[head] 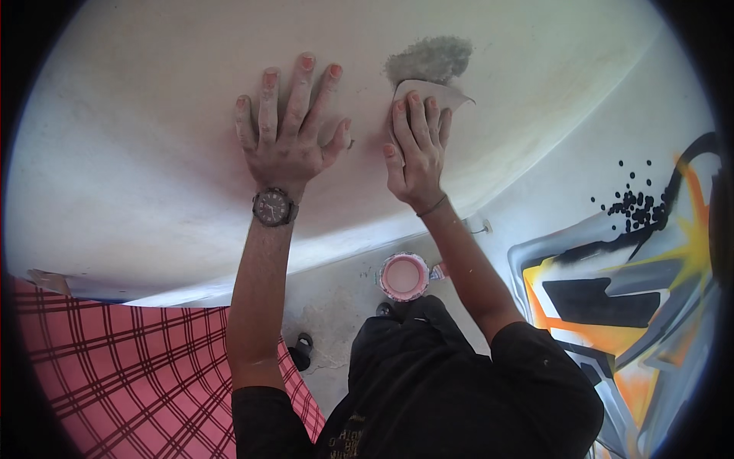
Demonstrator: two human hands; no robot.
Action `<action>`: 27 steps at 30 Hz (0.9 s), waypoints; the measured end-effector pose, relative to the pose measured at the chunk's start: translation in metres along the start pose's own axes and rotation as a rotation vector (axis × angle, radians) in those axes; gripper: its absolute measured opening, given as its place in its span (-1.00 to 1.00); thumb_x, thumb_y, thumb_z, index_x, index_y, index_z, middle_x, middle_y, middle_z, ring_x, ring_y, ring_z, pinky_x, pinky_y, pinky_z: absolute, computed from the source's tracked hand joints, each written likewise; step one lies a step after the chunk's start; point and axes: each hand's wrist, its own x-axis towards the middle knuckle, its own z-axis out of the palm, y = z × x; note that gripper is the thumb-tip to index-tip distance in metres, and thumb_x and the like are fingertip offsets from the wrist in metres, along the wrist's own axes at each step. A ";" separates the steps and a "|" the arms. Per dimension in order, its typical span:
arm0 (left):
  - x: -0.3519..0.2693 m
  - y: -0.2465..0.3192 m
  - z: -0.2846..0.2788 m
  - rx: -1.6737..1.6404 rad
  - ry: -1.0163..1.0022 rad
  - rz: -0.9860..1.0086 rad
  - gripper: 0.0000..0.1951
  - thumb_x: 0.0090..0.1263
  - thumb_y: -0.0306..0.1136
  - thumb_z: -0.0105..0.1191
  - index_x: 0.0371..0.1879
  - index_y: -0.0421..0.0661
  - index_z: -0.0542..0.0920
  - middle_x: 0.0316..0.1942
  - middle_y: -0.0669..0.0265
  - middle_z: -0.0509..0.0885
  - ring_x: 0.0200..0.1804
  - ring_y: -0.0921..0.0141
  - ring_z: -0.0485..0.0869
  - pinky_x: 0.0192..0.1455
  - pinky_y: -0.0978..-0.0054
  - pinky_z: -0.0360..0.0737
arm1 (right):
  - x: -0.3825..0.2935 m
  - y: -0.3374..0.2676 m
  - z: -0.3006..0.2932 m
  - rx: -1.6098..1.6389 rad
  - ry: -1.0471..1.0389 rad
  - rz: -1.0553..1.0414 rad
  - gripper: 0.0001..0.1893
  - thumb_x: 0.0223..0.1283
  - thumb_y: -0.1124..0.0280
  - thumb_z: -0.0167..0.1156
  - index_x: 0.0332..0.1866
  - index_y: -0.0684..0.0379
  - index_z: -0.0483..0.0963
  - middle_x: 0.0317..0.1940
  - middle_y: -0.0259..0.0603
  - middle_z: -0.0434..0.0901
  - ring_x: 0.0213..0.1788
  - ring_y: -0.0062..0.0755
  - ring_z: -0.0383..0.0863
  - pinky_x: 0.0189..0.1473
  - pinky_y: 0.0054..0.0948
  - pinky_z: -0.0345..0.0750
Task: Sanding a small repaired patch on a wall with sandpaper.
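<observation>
Flat against the pale wall (189, 115) rests my left hand (289, 132), dusty, fingers spread, holding nothing; a dark wristwatch (274, 206) is on that wrist. To its right, my right hand (421, 143) presses a sheet of sandpaper (430, 89) against the wall, fingers close together over it and thumb apart at its lower left side. The sheet's upper right corner lifts off the surface. Just above the sheet, a rough grey patch (430, 59) shows on the wall. A thin band circles my right wrist.
A paint bucket (403, 277) with pinkish contents stands on the concrete floor (327, 310) near my feet. Pink checked fabric (132, 361) hangs at lower left. The side wall at right bears painted graffiti (608, 298). A cable meets a small wall fitting (487, 226).
</observation>
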 end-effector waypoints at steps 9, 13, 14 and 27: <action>-0.009 -0.023 -0.006 -0.154 0.116 0.087 -0.53 0.45 0.02 -0.08 0.33 0.36 0.52 0.46 0.56 0.38 0.48 0.32 0.30 0.55 0.04 0.16 | 0.019 0.022 -0.023 -0.078 -0.154 -0.255 -0.43 0.19 0.39 0.15 0.37 -0.14 0.46 0.46 -0.32 0.35 0.46 -0.14 0.33 0.46 0.11 0.19; -0.032 -0.021 -0.017 -0.313 0.036 0.407 -0.59 0.45 -0.11 -0.02 0.24 0.15 0.58 0.45 0.46 0.40 0.49 0.34 0.32 0.58 0.13 0.15 | 0.017 0.023 -0.044 -0.069 -0.298 -0.486 -0.51 0.08 0.48 0.18 0.19 -0.08 0.59 0.37 -0.30 0.46 0.45 -0.19 0.36 0.40 0.16 0.25; -0.039 -0.015 -0.020 -0.313 0.017 0.505 -0.59 0.45 -0.12 -0.01 0.26 0.16 0.55 0.44 0.46 0.41 0.48 0.38 0.32 0.58 0.15 0.13 | 0.019 0.023 -0.052 -0.070 -0.290 -0.503 -0.51 0.08 0.48 0.18 0.19 -0.08 0.59 0.37 -0.30 0.46 0.45 -0.19 0.36 0.40 0.16 0.25; 0.000 0.021 -0.079 -0.298 -0.240 0.507 -0.56 0.48 -0.25 -0.08 0.34 0.07 0.47 0.44 0.51 0.37 0.47 0.50 0.32 0.58 0.19 0.19 | 0.068 0.029 -0.086 0.321 -0.362 -0.881 -0.76 -0.15 0.36 0.41 -0.25 0.03 0.70 -0.08 -0.41 0.71 0.14 -0.35 0.63 0.46 -0.11 0.42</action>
